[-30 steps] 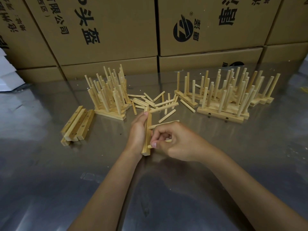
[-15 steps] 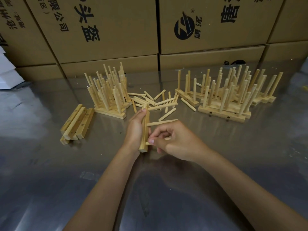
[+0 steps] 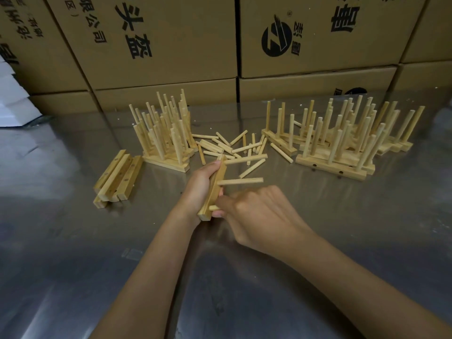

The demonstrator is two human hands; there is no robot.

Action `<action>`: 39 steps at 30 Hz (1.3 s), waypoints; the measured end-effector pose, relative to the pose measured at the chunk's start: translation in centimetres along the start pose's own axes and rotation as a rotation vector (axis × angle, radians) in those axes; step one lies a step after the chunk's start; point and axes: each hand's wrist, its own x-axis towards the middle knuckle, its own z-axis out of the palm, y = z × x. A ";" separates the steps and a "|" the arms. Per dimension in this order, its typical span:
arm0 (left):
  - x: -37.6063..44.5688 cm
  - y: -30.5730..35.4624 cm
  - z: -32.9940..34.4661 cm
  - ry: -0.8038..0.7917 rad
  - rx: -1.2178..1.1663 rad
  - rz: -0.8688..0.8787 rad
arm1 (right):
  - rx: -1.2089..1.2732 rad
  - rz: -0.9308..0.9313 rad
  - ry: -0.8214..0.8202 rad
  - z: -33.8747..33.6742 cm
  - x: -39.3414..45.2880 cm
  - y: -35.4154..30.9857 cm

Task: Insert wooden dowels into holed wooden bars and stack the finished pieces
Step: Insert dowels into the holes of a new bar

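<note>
Wooden bar [image 3: 213, 189], holed, one piece: held on edge just above the metal table [image 3: 73, 265], near the centre of the head view, long axis running away from the person. Two dowels already seated in it, both pointing right: upper dowel [image 3: 245, 158] near the far end, middle dowel [image 3: 241, 181] about halfway along.

Left hand [image 3: 200, 189]: wrapped round the bar from the left, thumb along the top near the far end, fingertips curled under and showing on the right side near the lower end.

Right hand [image 3: 259, 216]: back of hand toward the camera, fingers bunched together and pinching a third dowel [image 3: 213, 207], whose short visible end meets the bar's right face near the lower end. How deep it sits cannot be told; most of it is hidden by the fingers.

Loose dowels [image 3: 232, 145]: scattered heap lying flat on the table, just beyond the held bar.

Finished pieces, left stack [image 3: 166, 138]: bars with upright dowels, piled together, left of the loose heap.

Finished pieces, right group [image 3: 342, 140]: larger cluster of bars with upright dowels, right of the heap, spreading toward the table's right side.

Blank bars [image 3: 117, 177]: small pile lying flat, holes visible, left of the left stack.

Cardboard boxes [image 3: 159, 45]: stacked wall behind the table, printed with black characters and a round logo.
</note>
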 end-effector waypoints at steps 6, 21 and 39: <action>0.0 -0.3 0.2 0.076 -0.022 0.071 | 0.196 0.093 -0.006 0.5 0.1 0.4; 0.6 -0.3 0.7 0.193 -0.071 0.255 | 0.062 0.152 0.215 0.5 0.2 2.1; -0.6 0.6 -0.6 0.200 -0.358 0.186 | 0.819 0.611 0.213 4.3 0.3 2.8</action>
